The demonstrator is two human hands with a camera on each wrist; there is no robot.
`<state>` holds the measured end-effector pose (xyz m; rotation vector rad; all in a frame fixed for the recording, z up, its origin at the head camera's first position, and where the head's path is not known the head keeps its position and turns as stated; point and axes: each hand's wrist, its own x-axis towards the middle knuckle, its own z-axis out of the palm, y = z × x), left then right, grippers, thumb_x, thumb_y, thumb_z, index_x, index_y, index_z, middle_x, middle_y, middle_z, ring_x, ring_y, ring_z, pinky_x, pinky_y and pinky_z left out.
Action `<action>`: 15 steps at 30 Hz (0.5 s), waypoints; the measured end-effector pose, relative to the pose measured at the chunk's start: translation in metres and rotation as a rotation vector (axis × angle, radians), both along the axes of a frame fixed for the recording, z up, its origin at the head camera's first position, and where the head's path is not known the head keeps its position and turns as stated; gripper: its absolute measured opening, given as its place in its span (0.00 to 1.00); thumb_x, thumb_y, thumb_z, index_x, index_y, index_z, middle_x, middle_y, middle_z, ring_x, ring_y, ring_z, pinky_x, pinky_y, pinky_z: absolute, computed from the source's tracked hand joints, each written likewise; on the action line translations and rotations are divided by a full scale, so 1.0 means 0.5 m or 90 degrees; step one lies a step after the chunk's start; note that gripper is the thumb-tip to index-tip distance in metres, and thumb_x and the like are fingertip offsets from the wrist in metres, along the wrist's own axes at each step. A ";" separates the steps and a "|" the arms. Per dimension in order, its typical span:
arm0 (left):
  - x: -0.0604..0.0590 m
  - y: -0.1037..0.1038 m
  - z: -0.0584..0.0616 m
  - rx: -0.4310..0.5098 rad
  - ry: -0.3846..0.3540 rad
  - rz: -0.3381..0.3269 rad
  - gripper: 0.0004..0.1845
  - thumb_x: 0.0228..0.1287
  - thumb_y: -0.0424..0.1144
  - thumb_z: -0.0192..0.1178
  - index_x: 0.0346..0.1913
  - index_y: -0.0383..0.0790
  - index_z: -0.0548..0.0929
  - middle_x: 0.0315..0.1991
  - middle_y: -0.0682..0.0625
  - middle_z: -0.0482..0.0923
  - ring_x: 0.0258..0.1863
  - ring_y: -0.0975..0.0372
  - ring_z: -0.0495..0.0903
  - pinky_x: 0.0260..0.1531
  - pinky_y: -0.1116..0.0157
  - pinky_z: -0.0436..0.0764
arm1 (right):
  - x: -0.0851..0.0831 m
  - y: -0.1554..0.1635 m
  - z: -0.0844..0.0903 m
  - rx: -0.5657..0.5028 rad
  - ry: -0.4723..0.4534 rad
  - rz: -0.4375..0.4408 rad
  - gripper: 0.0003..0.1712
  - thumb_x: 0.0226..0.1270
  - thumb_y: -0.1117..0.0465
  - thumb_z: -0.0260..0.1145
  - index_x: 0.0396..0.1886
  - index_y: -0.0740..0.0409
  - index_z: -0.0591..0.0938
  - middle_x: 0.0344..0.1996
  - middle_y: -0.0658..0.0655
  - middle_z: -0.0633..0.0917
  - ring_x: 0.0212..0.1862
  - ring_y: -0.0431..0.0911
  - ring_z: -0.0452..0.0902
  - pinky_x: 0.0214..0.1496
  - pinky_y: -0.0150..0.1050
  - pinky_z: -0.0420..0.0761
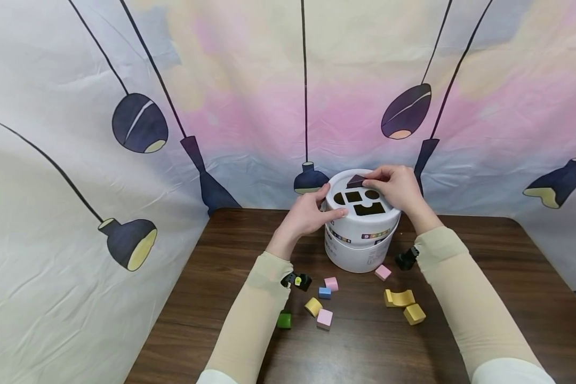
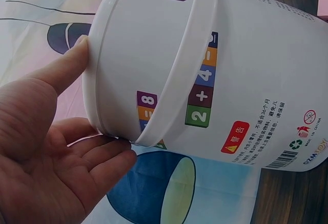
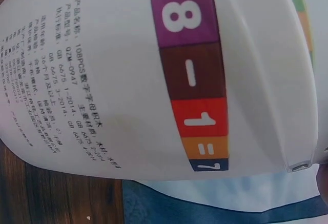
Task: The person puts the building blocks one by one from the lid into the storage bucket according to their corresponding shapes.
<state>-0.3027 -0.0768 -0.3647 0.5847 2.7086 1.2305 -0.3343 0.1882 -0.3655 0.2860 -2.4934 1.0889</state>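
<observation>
A white bucket [image 1: 362,242] with a shape-sorter lid [image 1: 389,213] stands on the brown table [image 1: 485,277]. My left hand [image 1: 328,205] grips the lid's left rim. In the left wrist view, the left hand [image 2: 102,98] has its thumb on top of the rim and its fingers against the side of the bucket [image 2: 241,75]. My right hand [image 1: 372,178] pinches a dark purple triangular block [image 1: 356,181] at the far edge of the lid, above the cut-out holes. The right wrist view shows only the printed wall of the bucket [image 3: 102,70]; the hand is hidden there.
Loose blocks lie in front of the bucket: pink ones [image 1: 383,272] [image 1: 331,284] [image 1: 324,319], a blue one [image 1: 324,292], a green one [image 1: 284,320], a yellow rounded one [image 1: 313,306], a yellow wavy one [image 1: 399,297] and a yellow cube [image 1: 414,314]. A printed cloth backdrop [image 1: 249,106] surrounds the table.
</observation>
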 end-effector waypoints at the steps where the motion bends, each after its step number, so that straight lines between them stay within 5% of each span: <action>1: 0.000 0.000 0.000 0.002 0.000 -0.001 0.52 0.67 0.63 0.73 0.86 0.52 0.58 0.81 0.45 0.64 0.77 0.53 0.68 0.70 0.51 0.75 | 0.000 0.000 0.001 0.003 -0.002 0.000 0.10 0.68 0.55 0.81 0.44 0.54 0.95 0.38 0.56 0.94 0.39 0.49 0.88 0.36 0.32 0.78; 15: 0.001 -0.001 0.001 0.002 -0.002 -0.001 0.52 0.67 0.63 0.72 0.86 0.52 0.58 0.81 0.44 0.65 0.77 0.53 0.68 0.70 0.51 0.75 | 0.005 -0.004 0.009 0.049 -0.032 0.004 0.12 0.71 0.57 0.78 0.49 0.58 0.94 0.43 0.61 0.93 0.46 0.56 0.89 0.49 0.54 0.84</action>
